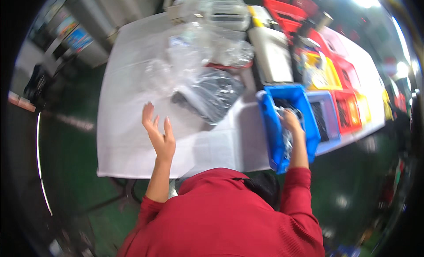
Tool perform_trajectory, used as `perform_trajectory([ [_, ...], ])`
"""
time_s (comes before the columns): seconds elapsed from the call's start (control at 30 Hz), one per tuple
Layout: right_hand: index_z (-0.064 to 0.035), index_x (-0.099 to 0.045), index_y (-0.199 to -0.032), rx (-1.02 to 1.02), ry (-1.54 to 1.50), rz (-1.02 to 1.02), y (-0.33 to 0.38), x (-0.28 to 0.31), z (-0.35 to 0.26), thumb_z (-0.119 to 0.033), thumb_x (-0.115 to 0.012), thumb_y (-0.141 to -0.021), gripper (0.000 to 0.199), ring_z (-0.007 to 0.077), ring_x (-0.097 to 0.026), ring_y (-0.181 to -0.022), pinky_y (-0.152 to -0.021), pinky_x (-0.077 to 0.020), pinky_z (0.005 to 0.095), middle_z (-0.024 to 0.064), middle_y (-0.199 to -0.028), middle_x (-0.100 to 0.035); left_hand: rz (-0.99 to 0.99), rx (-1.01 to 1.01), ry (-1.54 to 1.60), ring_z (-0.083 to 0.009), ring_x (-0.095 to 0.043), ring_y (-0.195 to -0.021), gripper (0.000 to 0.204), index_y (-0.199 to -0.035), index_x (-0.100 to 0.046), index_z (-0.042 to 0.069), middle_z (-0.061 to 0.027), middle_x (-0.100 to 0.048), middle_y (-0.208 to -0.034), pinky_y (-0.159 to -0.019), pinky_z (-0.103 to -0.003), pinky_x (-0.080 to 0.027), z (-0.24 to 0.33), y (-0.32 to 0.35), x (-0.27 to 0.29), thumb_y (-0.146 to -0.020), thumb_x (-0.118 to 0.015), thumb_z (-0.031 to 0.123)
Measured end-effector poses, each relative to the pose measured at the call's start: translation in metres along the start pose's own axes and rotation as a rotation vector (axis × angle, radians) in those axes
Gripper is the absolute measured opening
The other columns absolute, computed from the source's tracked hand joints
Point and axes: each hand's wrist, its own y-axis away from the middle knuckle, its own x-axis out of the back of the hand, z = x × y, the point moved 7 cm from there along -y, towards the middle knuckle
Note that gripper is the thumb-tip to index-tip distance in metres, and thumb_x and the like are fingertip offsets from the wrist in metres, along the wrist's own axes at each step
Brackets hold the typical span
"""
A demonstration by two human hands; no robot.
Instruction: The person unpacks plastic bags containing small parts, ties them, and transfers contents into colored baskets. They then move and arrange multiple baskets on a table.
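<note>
Red shirt [225, 213] foremost, left hand [160, 137] spread, blue bin [312, 129] surrounds right hand [290, 121], grip unclear.

A vivid blue bin [312, 124], pale lavender bin [334, 120], yellow bin [334, 79] and orange-red bin [350, 128] brighten a white tabletop [126, 124]; the shirt [229, 213] is deep red.

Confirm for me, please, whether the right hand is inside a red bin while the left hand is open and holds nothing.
Not quite: the head view shows the right hand inside a blue bin, not a red one; the left hand is indeed open and holds nothing.
</note>
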Motion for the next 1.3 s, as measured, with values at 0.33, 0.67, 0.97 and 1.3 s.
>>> perform_trajectory([
  [0.33, -0.0067, -0.041, -0.129, 0.486, -0.93, 0.199, 0.064, 0.172, -0.277, -0.031, -0.061, -0.083, 0.056, 0.0207, -0.06, -0.09, -0.074, -0.0475, 0.0299, 0.0181, -0.117, -0.053, -0.19, 0.113, 0.111, -0.0233, -0.05, -0.108, 0.05, -0.121, -0.046, 0.002, -0.0125, -0.05, -0.119, -0.084, -0.033, -0.042, 0.041, -0.116, 0.017, -0.081, -0.062, 0.027],
  [0.67, 0.0019, -0.061, -0.088, 0.658, -0.878, 0.363, 0.086, 0.194, -0.264, -0.004, -0.058, -0.081, 0.01, 0.0111, -0.061, -0.067, -0.059, -0.0479, 0.0229, 0.0082, -0.079, -0.063, 0.252, 0.399, 0.264, -0.007, -0.052, -0.065, 0.028, -0.081, -0.064, 0.004, -0.0011, -0.06, -0.074, -0.057, -0.022, -0.042, -0.055, -0.075, 0.088, -0.08, -0.065, 0.032],
  [0.97, -0.0101, -0.055, -0.112, 0.895, -0.38, 0.823, 0.202, 0.235, -0.334, -0.017, -0.07, -0.071, 0.044, 0.0303, -0.044, -0.115, -0.095, -0.0378, 0.0424, 0.0136, -0.116, -0.05, 0.044, 0.374, 0.409, -0.0038, -0.047, -0.06, 0.028, -0.079, -0.064, 0.004, 0.0003, -0.059, -0.071, -0.054, -0.021, -0.041, -0.012, -0.037, 0.051, -0.087, -0.056, 0.03],
  [1.3, -0.0232, -0.024, -0.139, 0.552, 0.405, 0.845, 0.105, 0.164, -0.369, -0.021, -0.053, -0.08, 0.066, 0.0363, -0.015, -0.133, -0.1, -0.0028, 0.0655, 0.0144, -0.142, -0.021, 0.177, 0.557, 0.472, -0.0242, -0.054, -0.096, 0.048, -0.115, -0.05, -0.002, -0.0116, -0.055, -0.106, -0.081, -0.04, -0.048, -0.084, -0.045, 0.101, -0.088, -0.049, 0.039],
])
